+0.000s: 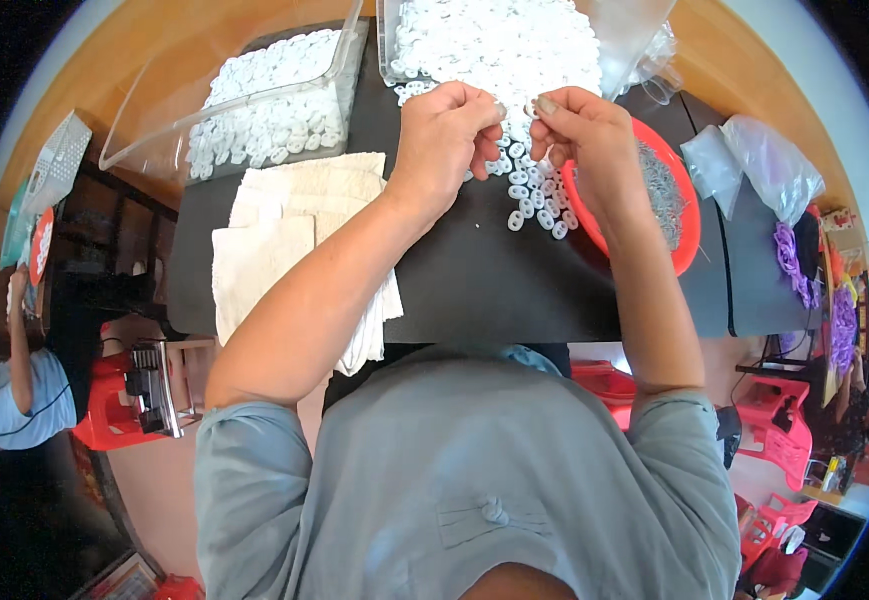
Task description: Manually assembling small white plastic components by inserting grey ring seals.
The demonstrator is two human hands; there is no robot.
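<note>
My left hand (446, 140) and my right hand (592, 135) are raised over the near side of a heap of small white oval plastic pieces (499, 45). Thumb and finger are pinched together on each hand, a small gap apart. What the fingertips hold is too small to make out. Loose white pieces with two holes (539, 200) spill onto the black tabletop (494, 280) beneath them. Close by my right forearm, partly hidden by it, stands a red basin (692, 225) with many thin metal parts (662, 190) in it.
A clear plastic bin (169, 140) of more white pieces stands at the far left. Folded cream cloths (264, 250) lie beside my left forearm. Clear plastic bags (769, 165) sit at the right. Another person (29, 395) works at the left edge, near a red stool (119, 400).
</note>
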